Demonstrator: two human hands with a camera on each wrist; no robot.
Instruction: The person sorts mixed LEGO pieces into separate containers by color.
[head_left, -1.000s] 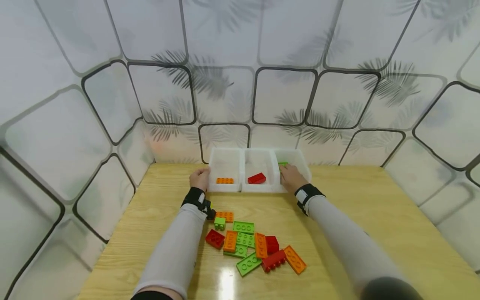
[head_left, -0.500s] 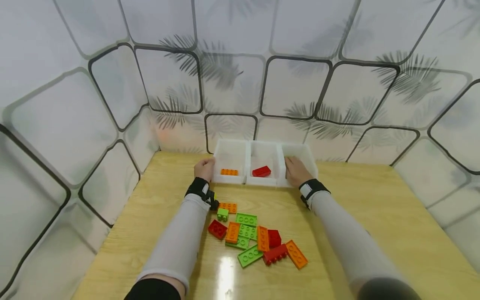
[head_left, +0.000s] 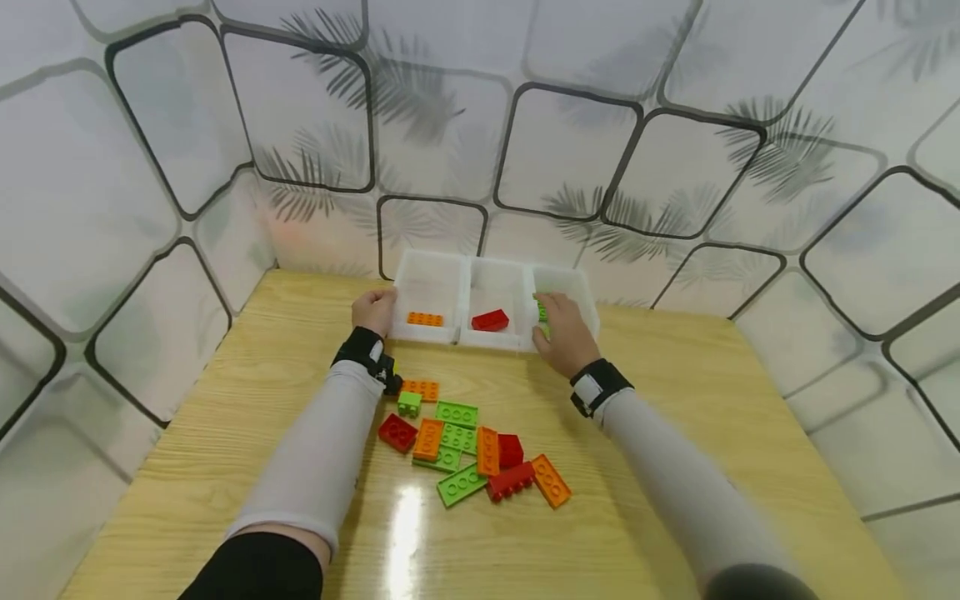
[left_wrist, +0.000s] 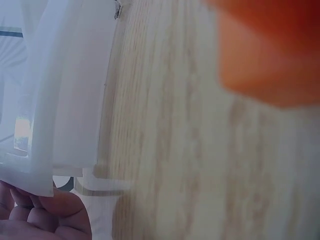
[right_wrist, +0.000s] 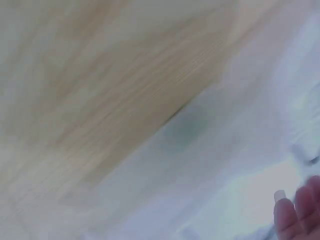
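The left hand [head_left: 373,312] pinches the long white plastic tray [head_left: 431,287] at left, maybe to steady it; the right hand [head_left: 567,335], fingers loose, is over green plastic bricks [head_left: 542,311]

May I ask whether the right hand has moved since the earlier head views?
Yes: against the tray, the right hand has drawn back toward the view's bottom.

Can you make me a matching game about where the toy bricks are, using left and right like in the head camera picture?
Things:
1. Red brick in the white tray
2. Orange brick in the tray
3. Something green in the tray
4. Scattered bricks

Places:
A. Right section
B. On the table
C. Middle section
D. Left section

Pairs: 1-C, 2-D, 3-A, 4-B
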